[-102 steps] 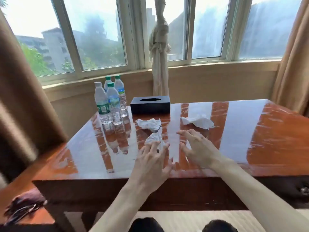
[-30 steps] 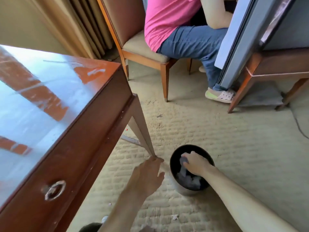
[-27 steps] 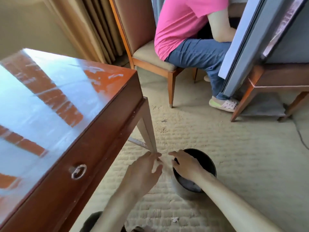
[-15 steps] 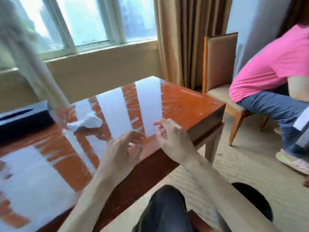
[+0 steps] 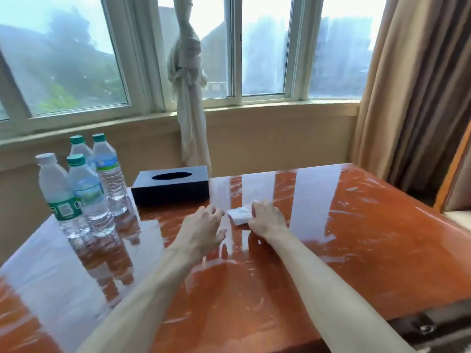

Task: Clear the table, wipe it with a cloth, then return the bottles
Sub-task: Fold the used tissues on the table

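Observation:
On the glossy reddish wooden table (image 5: 356,250) a crumpled white tissue (image 5: 238,215) lies near the middle. My right hand (image 5: 266,219) grips its right side with curled fingers. Just left of the tissue, my left hand (image 5: 204,229) hovers over the tabletop with fingers loosely bent and holds nothing. Several clear water bottles (image 5: 84,189) with green and white caps stand upright in a cluster at the table's far left.
A black tissue box (image 5: 170,186) sits at the back of the table, right of the bottles. Behind it are the window sill and a tied white curtain (image 5: 188,98). Brown drapes and a chair edge (image 5: 453,179) stand at the right.
I have turned from the waste bin on the floor back to the table. The two nearer tissues are gone from the tabletop. My right hand has taken hold of the last tissue.

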